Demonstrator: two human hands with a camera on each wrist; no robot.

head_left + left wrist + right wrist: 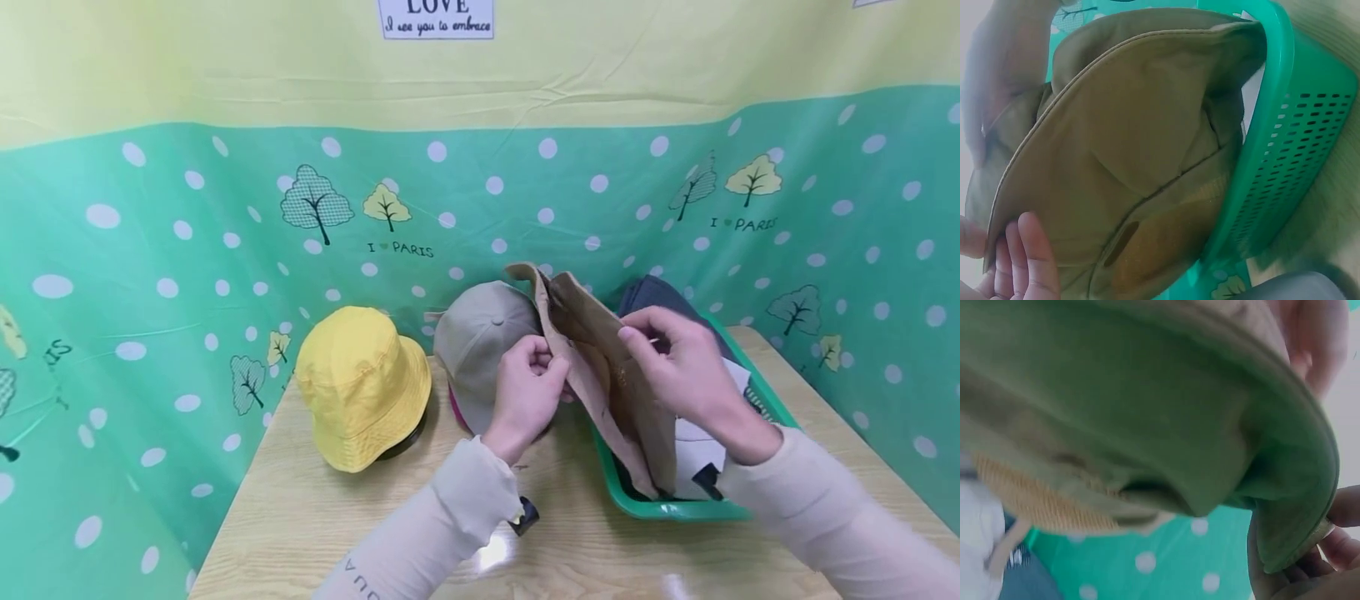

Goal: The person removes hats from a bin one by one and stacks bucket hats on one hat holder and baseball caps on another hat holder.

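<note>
Both hands hold a brown bucket hat [649, 421], its folded brim pulled apart so the inside shows between them. My left hand [528, 387] pinches the left edge of the brim, and my right hand [686, 367] grips the opposite edge. In the left wrist view the wide brim of the hat [1135, 119] overlaps the green basket [1279, 56], with left fingers [1036, 250] along its inner side. The right wrist view shows the underside of the hat [1147, 412] close up, plus a tan mesh panel. Its lower end hangs inside the basket's near left corner.
Left on the wooden table [300, 533] sits a yellow bucket hat [360, 383] over a dark round base. A grey cap [472, 342] stands behind my left hand. White fabric [693, 467] and a dark blue item [656, 300] fill the basket. A patterned curtain [480, 192] hangs behind.
</note>
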